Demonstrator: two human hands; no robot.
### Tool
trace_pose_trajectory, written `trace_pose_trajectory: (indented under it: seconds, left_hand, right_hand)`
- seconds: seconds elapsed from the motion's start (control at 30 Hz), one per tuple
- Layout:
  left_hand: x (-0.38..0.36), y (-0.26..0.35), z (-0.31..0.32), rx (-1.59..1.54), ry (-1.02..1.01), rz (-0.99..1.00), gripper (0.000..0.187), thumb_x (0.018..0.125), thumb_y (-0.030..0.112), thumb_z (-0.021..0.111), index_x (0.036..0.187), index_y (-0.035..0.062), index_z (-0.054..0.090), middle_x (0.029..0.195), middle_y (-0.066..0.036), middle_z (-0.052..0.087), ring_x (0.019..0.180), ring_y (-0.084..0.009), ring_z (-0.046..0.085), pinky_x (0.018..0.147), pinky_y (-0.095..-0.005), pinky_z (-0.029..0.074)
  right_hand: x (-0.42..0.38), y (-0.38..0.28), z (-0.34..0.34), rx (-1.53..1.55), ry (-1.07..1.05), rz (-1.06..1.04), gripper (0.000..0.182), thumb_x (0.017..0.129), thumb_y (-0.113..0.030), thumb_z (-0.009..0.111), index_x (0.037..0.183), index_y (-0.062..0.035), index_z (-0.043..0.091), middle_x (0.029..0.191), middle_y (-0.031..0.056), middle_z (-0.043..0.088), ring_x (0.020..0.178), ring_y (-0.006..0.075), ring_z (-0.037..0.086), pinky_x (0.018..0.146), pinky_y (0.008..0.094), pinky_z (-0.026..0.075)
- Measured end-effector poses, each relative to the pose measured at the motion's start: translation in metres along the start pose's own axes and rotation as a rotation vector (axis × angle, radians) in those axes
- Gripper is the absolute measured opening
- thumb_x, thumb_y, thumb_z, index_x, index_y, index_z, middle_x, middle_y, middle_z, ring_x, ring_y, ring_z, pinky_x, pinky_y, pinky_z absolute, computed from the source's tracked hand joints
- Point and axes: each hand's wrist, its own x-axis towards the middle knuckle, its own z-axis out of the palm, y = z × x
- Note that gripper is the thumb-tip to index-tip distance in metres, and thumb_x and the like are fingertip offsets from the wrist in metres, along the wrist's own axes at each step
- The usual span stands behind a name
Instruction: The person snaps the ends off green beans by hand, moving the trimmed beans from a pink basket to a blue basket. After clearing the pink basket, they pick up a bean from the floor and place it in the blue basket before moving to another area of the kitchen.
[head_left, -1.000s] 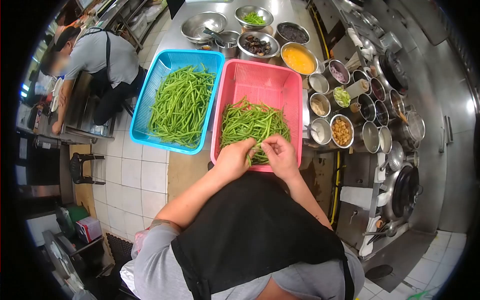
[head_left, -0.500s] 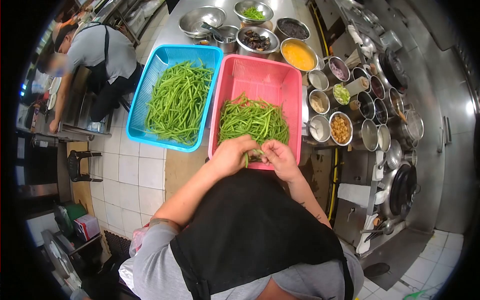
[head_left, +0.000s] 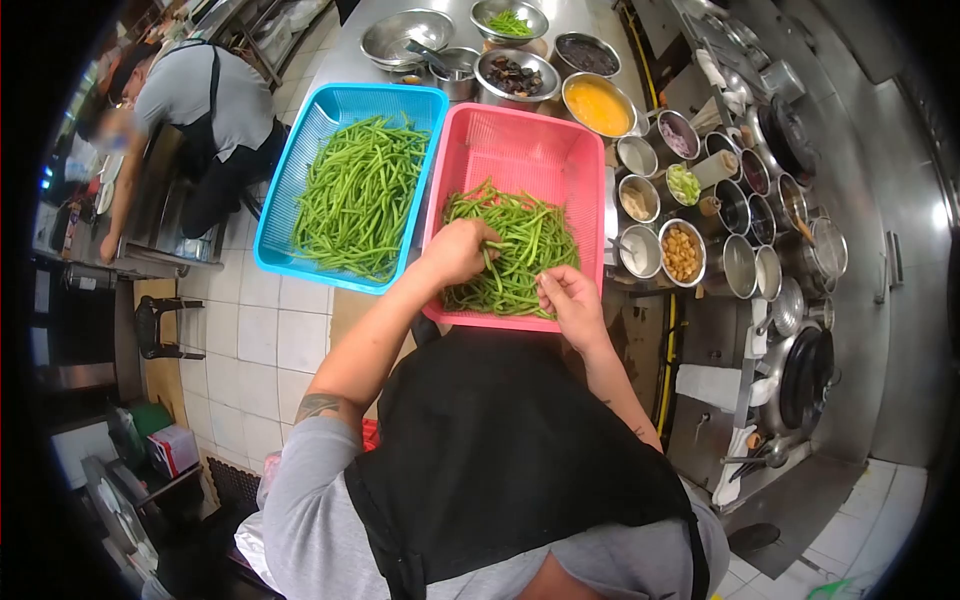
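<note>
A pink basket point(head_left: 520, 150) holds green beans point(head_left: 510, 250) in its nearer half. My left hand point(head_left: 460, 252) reaches over the basket's left side, its fingers bent down against the beans; what they pinch, if anything, is hidden. Near the front right corner of the same basket, my right hand point(head_left: 568, 300) is closed, thumb against fingers, at the edge of the pile. Anything between those fingertips is too small to tell. Just left of it stands a blue basket point(head_left: 305, 130) with a large heap of green beans point(head_left: 360, 195).
Metal bowls point(head_left: 405, 38) line the far end of the steel table. On the right are a bowl of orange liquid point(head_left: 598, 106), several ingredient containers point(head_left: 682, 255) and a stove. A co-worker point(head_left: 215, 100) bends over a counter at left. A black stool point(head_left: 165, 328) stands below.
My hands have moved apart; the left went forward and left into the beans, the right slightly right. The green piece held between them no longer shows. The baskets appear slightly higher in view.
</note>
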Motion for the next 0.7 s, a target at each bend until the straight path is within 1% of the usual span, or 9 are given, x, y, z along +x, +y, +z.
trace_pose_trajectory:
  seconds: [0.03, 0.1, 0.13, 0.23, 0.33, 0.43, 0.53, 0.63, 0.7]
  left_hand:
    - [0.0, 0.005, -0.001, -0.154, 0.028, -0.005, 0.021, 0.086, 0.014, 0.074, 0.104, 0.003, 0.073, 0.094, -0.016, 0.071, 0.093, -0.0303, 0.068, 0.083, -0.0389, 0.052]
    - [-0.004, 0.017, -0.011, -0.455, 0.088, -0.019, 0.02, 0.09, 0.015, 0.072, 0.104, 0.001, 0.071, 0.09, -0.011, 0.071, 0.089, -0.0237, 0.067, 0.082, -0.0364, 0.051]
    - [-0.006, 0.029, -0.02, -0.555, 0.024, -0.051, 0.02, 0.096, 0.019, 0.067, 0.103, 0.0002, 0.069, 0.085, -0.002, 0.068, 0.079, -0.0108, 0.059, 0.072, -0.0291, 0.048]
    - [-0.009, 0.057, -0.036, -0.913, -0.089, -0.242, 0.022, 0.098, 0.021, 0.066, 0.095, 0.0001, 0.07, 0.085, -0.002, 0.068, 0.076, -0.0066, 0.054, 0.071, -0.0271, 0.046]
    - [-0.01, 0.059, -0.033, -0.887, -0.097, -0.096, 0.025, 0.1, 0.023, 0.064, 0.086, 0.0033, 0.07, 0.078, 0.002, 0.065, 0.066, -0.0032, 0.05, 0.061, -0.0229, 0.042]
    - [-0.013, 0.061, -0.033, -0.844, -0.198, -0.184, 0.027, 0.099, 0.025, 0.065, 0.082, 0.0037, 0.069, 0.069, 0.004, 0.061, 0.059, -0.0034, 0.046, 0.054, -0.023, 0.038]
    - [-0.013, 0.059, -0.03, -0.772, -0.222, -0.158, 0.027, 0.098, 0.028, 0.067, 0.085, 0.004, 0.07, 0.064, 0.003, 0.059, 0.056, -0.004, 0.047, 0.053, -0.0227, 0.038]
    - [-0.014, 0.06, -0.034, -0.723, -0.265, -0.158, 0.027, 0.097, 0.028, 0.068, 0.085, 0.0041, 0.069, 0.065, 0.002, 0.059, 0.058, -0.0048, 0.049, 0.054, -0.024, 0.04]
    - [-0.014, 0.059, -0.034, -0.714, -0.289, -0.149, 0.028, 0.097, 0.03, 0.068, 0.085, 0.004, 0.069, 0.066, 0.002, 0.06, 0.059, -0.0052, 0.05, 0.055, -0.0241, 0.04]
  right_hand:
    - [-0.001, -0.001, -0.001, 0.0, 0.011, -0.005, 0.014, 0.102, -0.015, 0.06, 0.101, -0.0014, 0.063, 0.081, -0.0015, 0.059, 0.07, 0.0053, 0.054, 0.063, 0.0213, 0.046]
    - [-0.001, -0.002, -0.001, -0.017, 0.016, -0.087, 0.012, 0.101, -0.011, 0.06, 0.104, -0.0006, 0.063, 0.083, -0.0015, 0.06, 0.071, 0.0053, 0.054, 0.064, 0.0213, 0.045]
    - [-0.001, -0.003, 0.0, -0.022, 0.02, -0.127, 0.011, 0.1, -0.01, 0.06, 0.106, -0.0003, 0.062, 0.084, -0.0015, 0.06, 0.072, 0.0054, 0.055, 0.064, 0.0213, 0.045]
    - [0.0, -0.019, 0.009, -0.07, 0.099, -0.274, 0.016, 0.098, -0.005, 0.061, 0.113, 0.0013, 0.062, 0.088, 0.0008, 0.061, 0.075, 0.0058, 0.056, 0.063, 0.0216, 0.044]
    - [0.007, -0.025, 0.005, -0.374, 0.136, -0.481, 0.026, 0.094, -0.002, 0.063, 0.12, 0.0012, 0.06, 0.092, 0.0051, 0.063, 0.076, 0.0096, 0.058, 0.064, 0.0243, 0.046]
    - [0.003, -0.052, 0.01, -0.61, 0.109, -0.59, 0.027, 0.09, -0.001, 0.065, 0.117, 0.0007, 0.062, 0.092, 0.0092, 0.064, 0.076, 0.016, 0.061, 0.064, 0.0276, 0.048]
    - [0.011, -0.05, 0.008, -0.699, 0.062, -0.781, 0.019, 0.089, -0.001, 0.066, 0.108, 0.001, 0.065, 0.093, 0.011, 0.064, 0.076, 0.0218, 0.062, 0.066, 0.0306, 0.049]
    - [0.014, -0.049, 0.007, -0.663, -0.014, -0.708, 0.009, 0.089, 0.0, 0.066, 0.098, 0.002, 0.065, 0.091, 0.0113, 0.063, 0.077, 0.0236, 0.062, 0.067, 0.0314, 0.05]
    - [0.014, -0.047, 0.007, -0.56, -0.033, -0.619, 0.006, 0.09, 0.0, 0.065, 0.095, 0.0022, 0.064, 0.09, 0.011, 0.062, 0.078, 0.0226, 0.062, 0.07, 0.0313, 0.049]
